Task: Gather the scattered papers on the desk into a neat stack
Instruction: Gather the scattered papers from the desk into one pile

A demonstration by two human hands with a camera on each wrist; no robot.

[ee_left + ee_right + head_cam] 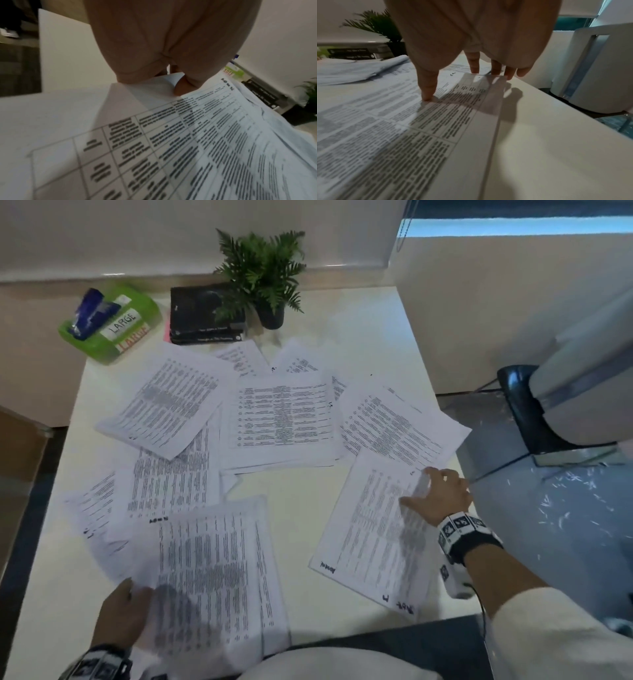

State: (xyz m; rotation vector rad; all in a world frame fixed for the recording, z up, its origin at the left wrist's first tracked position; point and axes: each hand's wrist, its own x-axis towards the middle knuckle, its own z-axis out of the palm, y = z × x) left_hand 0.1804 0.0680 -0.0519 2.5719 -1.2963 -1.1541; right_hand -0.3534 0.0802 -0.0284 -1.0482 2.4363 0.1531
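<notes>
Printed sheets lie scattered over the white desk [298,501], several overlapping at the middle [281,419] and far left [164,405]. My left hand [137,594] at the near left edge grips a bundle of papers [212,570] by its left side. In the left wrist view the thumb [182,88] lies on top of the bundle [171,135], with the fingers beneath. My right hand [419,491] pinches the far right corner of a single sheet [373,529]. Its thumb [428,94] presses on the sheet [419,128] while the fingers [475,67] stand behind the curled-up corner.
A green box labelled LARGE [113,326], black books [205,313] and a potted fern [263,275] stand along the desk's back. A white machine with a dark base [565,392] sits off the right edge, close to my right hand. Floor lies to the left.
</notes>
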